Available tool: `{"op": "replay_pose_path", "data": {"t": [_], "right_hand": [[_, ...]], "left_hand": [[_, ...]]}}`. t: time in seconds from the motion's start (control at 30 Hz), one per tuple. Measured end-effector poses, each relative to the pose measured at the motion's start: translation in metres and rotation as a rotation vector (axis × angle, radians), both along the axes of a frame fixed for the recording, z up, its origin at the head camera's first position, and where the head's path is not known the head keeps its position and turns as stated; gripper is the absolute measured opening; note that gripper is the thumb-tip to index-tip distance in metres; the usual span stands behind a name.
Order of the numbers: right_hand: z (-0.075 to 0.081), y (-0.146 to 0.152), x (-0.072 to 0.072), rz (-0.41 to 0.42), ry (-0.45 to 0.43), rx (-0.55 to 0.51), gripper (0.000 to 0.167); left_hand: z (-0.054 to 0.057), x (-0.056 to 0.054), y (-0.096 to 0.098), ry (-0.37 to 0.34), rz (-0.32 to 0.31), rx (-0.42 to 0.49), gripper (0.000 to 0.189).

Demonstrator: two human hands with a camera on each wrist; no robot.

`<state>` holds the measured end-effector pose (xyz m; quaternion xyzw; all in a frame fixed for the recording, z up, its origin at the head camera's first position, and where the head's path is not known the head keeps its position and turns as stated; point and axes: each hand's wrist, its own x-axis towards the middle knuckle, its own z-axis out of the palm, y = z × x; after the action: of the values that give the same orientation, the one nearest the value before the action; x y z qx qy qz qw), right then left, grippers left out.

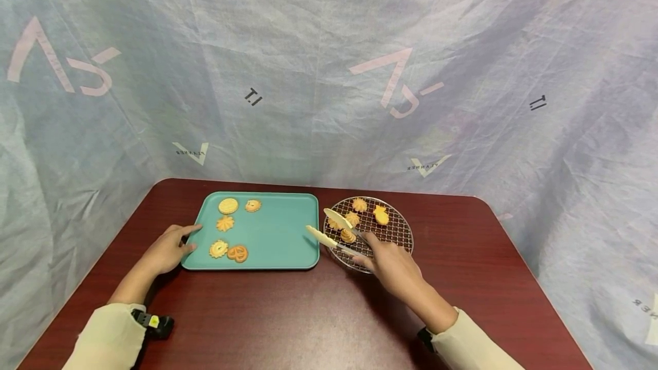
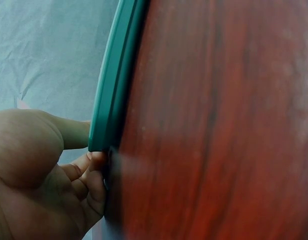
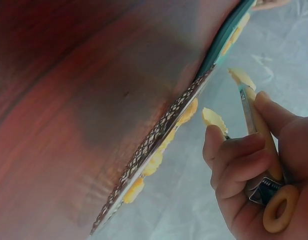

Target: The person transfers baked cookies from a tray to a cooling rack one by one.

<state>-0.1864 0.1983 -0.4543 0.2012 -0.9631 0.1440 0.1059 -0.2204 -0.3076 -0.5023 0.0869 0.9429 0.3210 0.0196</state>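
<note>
The left hand (image 1: 168, 249), thumb and pointer spread, touches the left edge of the green tray (image 1: 283, 236), near five cookies (image 1: 224, 223). The right hand (image 1: 396, 267) holds tongs (image 1: 337, 220), tips apart, by the left edge of the round rack (image 1: 397, 234). More cookies (image 1: 381, 216) sit there.

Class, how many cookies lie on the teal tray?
5: round cookie and smaller cookie at the back, scalloped cookie and pretzel-shaped cookie at the front, flower-shaped cookie between.

We count five cookies (image 1: 224, 223) on one tray (image 1: 283, 230). At its three o'clock, one rack (image 1: 398, 238) holds five. We see one pair of tongs (image 1: 321, 237).
</note>
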Motion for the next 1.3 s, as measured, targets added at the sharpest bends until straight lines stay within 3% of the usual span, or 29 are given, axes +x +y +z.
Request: {"op": "replay_pose_path", "data": {"t": [0.57,1.3], "right_hand": [[-0.001,-0.021,0.0,0.088,0.016,0.019,0.059],[-0.001,-0.041,0.003,0.105,-0.044,-0.012,0.071]], "left_hand": [[0.004,0.001,0.002,-0.001,-0.002,-0.001,0.05],[0.005,0.002,0.003,-0.014,0.005,-0.007,0.052]]}}
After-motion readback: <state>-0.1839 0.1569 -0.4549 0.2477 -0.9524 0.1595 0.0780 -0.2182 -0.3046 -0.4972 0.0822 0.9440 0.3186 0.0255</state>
